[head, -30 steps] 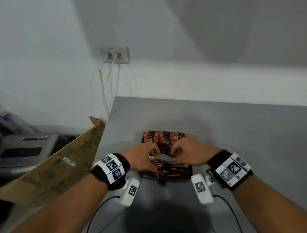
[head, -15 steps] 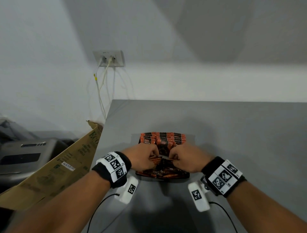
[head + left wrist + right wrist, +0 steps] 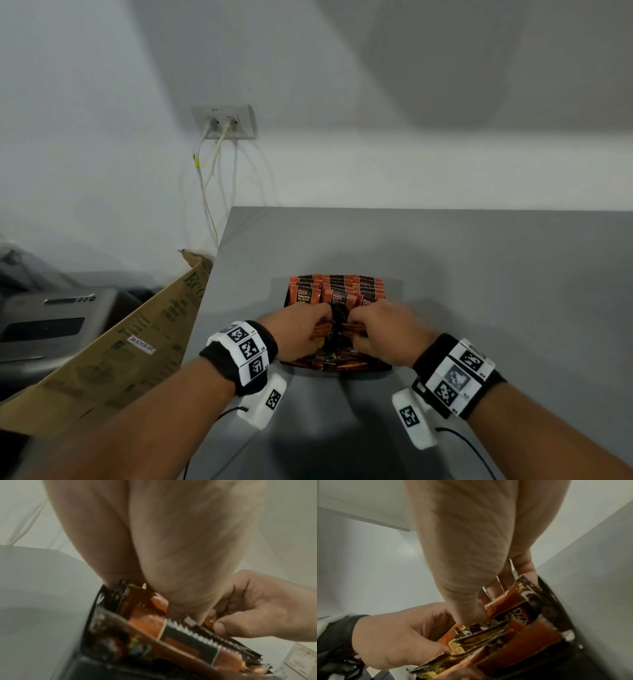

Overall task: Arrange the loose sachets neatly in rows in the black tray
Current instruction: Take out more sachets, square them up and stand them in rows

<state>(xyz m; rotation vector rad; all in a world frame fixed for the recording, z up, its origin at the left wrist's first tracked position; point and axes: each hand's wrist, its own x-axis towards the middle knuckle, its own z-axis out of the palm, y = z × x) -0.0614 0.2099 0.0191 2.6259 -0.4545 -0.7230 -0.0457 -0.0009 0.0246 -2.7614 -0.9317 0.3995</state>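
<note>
A black tray (image 3: 342, 370) sits on the grey table, filled with orange-and-black sachets. Three upright rows of sachets (image 3: 337, 291) stand in its far half. Loose sachets (image 3: 346, 363) lie flat in the near half. My left hand (image 3: 301, 330) and right hand (image 3: 380, 330) are side by side over the tray's middle, fingers curled down into a bunch of sachets (image 3: 337, 329) between them. In the right wrist view my right hand's fingers grip upright sachets (image 3: 510, 601), and my left hand (image 3: 399, 639) pinches others. In the left wrist view sachets (image 3: 150, 616) show under my left palm.
The grey table (image 3: 496, 291) spreads to the right and behind the tray. A cardboard box flap (image 3: 113, 356) leans at the table's left edge, with a grey machine (image 3: 44, 329) beyond it. A wall socket (image 3: 224, 121) with cables hangs above the table's far left corner.
Both hands have closed in toward each other and dropped slightly into the middle of the tray, bunching sachets between them. The upright rows behind stay as they were.
</note>
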